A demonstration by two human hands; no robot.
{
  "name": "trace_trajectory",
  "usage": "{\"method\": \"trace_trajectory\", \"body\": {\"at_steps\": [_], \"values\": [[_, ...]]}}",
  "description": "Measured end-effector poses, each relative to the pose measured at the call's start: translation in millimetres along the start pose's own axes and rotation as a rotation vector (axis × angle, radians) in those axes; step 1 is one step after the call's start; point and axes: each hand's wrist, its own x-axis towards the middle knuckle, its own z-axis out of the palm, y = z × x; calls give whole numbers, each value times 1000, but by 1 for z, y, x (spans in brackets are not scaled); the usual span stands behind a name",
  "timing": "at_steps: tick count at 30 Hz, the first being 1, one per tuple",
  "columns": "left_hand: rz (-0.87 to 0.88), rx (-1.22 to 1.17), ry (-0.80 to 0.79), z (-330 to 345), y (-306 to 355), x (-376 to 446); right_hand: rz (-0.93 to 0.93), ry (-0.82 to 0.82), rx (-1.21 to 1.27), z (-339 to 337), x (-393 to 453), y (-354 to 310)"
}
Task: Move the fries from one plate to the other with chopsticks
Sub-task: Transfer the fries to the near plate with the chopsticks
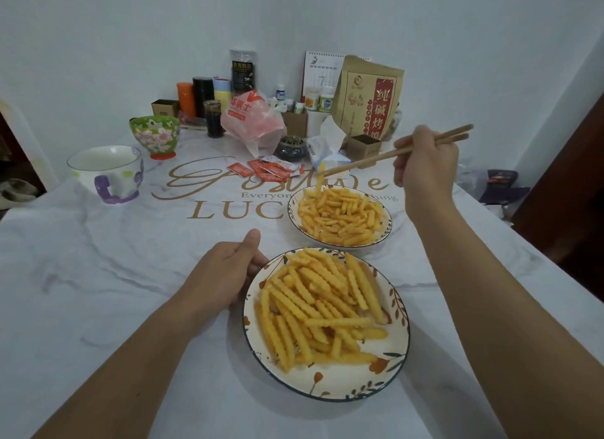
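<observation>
our right hand point(425, 159) held the chopsticks point(397, 151), tips clamped on one fry point(319, 178) hanging over the far plate point(389, 221). our left hand point(225, 272) gripped the near plate point(327, 383). we judged it best to lower the fry before easing the tips apart.

Single head cam, wide-angle, looking fwd and down across the worktop point(98, 308) from the person's seat. Both forearms are reaching in from the bottom edge; near plate point(330, 388) is sitting close below the lens, far plate point(387, 224) just beyond, clutter and wall at the back. No 2nd view, so no overlap.
</observation>
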Motion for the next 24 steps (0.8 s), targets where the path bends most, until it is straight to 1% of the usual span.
{"method": "trace_trajectory", "body": {"at_steps": [2,3,5,8,11,14,16,18,19,21,24], "values": [[0,-9,8,0,2,-1,63,-55,101,-18,-4,-15],[1,-19,12,0,3,-1,95,-124,142,-29,-7,-21],[6,-22,17,1,5,-1,139,-316,156,-48,-16,-32],[10,5,19,2,3,-2,128,-596,7,-70,-32,-46],[4,25,21,1,3,-2,99,-815,-169,-78,-44,-59],[3,33,18,1,3,-4,49,-969,-307,-76,-53,-68],[4,34,17,2,4,-5,-3,-1022,-346,-73,-57,-73],[1,30,18,2,4,-5,-18,-991,-296,-72,-57,-74],[1,28,18,2,5,-5,-12,-932,-241,-72,-54,-73],[4,18,10,2,4,-5,14,-741,-88,-72,-45,-66],[10,0,-4,1,4,-4,98,-390,146,-67,-27,-41]]}}
